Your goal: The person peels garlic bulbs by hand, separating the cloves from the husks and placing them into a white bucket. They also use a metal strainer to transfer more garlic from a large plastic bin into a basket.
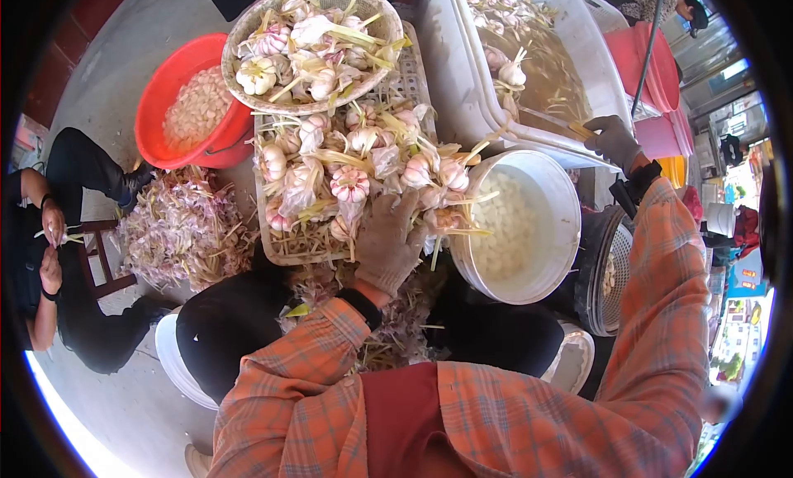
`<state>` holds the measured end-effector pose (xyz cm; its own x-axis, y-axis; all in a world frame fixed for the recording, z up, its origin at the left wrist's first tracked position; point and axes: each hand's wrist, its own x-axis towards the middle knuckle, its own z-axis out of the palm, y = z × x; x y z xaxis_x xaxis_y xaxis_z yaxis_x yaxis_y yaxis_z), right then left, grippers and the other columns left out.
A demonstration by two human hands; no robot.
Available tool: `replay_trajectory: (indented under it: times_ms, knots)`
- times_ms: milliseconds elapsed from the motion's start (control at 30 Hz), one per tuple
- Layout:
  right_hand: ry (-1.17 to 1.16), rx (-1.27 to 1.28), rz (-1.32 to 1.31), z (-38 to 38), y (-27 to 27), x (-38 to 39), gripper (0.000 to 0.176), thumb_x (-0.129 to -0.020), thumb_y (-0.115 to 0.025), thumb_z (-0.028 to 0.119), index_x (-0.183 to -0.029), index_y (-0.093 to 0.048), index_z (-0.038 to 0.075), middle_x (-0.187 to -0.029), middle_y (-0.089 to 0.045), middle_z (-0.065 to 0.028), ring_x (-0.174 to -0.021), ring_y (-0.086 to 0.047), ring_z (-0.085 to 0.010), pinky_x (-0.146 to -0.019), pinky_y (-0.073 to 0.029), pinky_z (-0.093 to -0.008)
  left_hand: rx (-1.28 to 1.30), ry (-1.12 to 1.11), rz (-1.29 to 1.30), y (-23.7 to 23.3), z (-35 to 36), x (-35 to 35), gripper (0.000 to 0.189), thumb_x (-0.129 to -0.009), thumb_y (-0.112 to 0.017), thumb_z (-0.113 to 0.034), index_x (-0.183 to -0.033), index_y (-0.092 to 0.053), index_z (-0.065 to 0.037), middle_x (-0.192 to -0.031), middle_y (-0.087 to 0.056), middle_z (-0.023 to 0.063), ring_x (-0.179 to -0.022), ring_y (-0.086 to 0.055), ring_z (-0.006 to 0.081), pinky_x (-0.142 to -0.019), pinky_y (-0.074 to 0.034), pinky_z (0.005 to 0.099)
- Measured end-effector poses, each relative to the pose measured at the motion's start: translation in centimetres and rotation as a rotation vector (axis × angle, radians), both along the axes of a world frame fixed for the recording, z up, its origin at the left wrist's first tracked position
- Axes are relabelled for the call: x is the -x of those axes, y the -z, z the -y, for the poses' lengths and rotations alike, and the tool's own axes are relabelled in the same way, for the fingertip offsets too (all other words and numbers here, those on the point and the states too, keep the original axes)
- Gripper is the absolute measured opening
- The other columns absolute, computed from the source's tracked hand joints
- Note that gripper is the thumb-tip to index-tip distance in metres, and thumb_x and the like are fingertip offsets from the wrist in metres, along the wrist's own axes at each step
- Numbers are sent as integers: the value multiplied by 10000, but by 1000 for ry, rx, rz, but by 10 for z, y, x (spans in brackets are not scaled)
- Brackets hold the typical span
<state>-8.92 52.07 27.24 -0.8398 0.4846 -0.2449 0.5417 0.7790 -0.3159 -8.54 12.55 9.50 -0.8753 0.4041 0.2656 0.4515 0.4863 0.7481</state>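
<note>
My left hand [387, 240], in a dirty pale work glove, rests at the near edge of the heap of garlic bulbs [349, 183], its fingers stretched over the bulbs and stalks. No bulb clearly shows in its grip. The bulbs lie in a shallow pale plastic crate [306, 258]. Off to the right, my gloved right hand [613, 143] is closed on the yellowish handle of a thin tool that looks like a knife [581, 130]. It is over the rim of a large white tub [496, 119] holding murky water and garlic. Peeled cloves [505, 230] fill part of a white bucket [570, 230] between my hands.
A round basket [248, 98] of bulbs stands on the crate's far end. Left are a red basin [144, 119] of cloves and a pile of skins [186, 230]. A dark perforated basket [607, 272] is beside the bucket. Another person's hands [51, 251] work at far left.
</note>
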Motion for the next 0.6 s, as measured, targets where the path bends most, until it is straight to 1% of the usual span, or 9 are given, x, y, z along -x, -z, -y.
replay_trajectory:
  times_ms: [67,167,267,367,467,567,600]
  knots:
    - [-31,-4,-16,-15,12,-5,305,-701,-677,63,-1000,-674,0,-624,-575,-52,-518,-529,-122,-466,-420,-274,-7,-6,23,-7,3,0,500,-737,-703,-178,-1199,-539,-78,-1071,-532,148,-986,-541,336,-824,-458,400]
    - [69,16,-49,8,8,-11,306,-703,-669,54,-1004,-674,4,-627,-575,-48,-520,-526,-120,-457,-415,-272,-12,-7,38,-6,3,-1,497,-735,-695,-165,-1198,-541,-72,-1082,-526,153,-1001,-536,335,-837,-456,399]
    - [117,106,-87,8,12,-18,304,-703,-670,49,-1005,-676,13,-632,-576,-42,-511,-519,-120,-447,-406,-265,-19,-4,20,-4,4,-2,514,-731,-693,-160,-1212,-534,-74,-1089,-524,152,-1007,-535,335,-843,-456,395]
    - [174,119,-114,10,8,-26,298,-704,-677,53,-1000,-678,18,-633,-575,-36,-510,-515,-117,-447,-401,-260,-22,-3,6,-4,5,-3,533,-731,-691,-157,-1231,-523,-77,-1096,-524,152,-1006,-535,335,-843,-457,393]
    - [149,62,-166,7,5,-33,295,-706,-684,61,-999,-677,27,-624,-570,-33,-499,-507,-110,-443,-400,-259,-11,2,-11,-3,6,-4,537,-734,-689,-156,-1238,-521,-77,-1104,-525,153,-1004,-536,333,-841,-458,391]
    - [171,-45,-185,-1,4,-39,297,-708,-686,73,-1002,-674,32,-615,-566,-31,-482,-498,-107,-434,-397,-258,-8,15,-20,-4,8,-6,536,-735,-688,-160,-1238,-522,-78,-1111,-522,154,-1001,-537,331,-839,-459,389]
    - [177,-36,-190,-1,2,-41,299,-709,-686,79,-1004,-674,35,-613,-567,-31,-476,-496,-106,-430,-396,-257,-10,19,-21,-5,9,-6,536,-736,-688,-162,-1238,-522,-79,-1114,-521,154,-1000,-537,331,-838,-459,388]
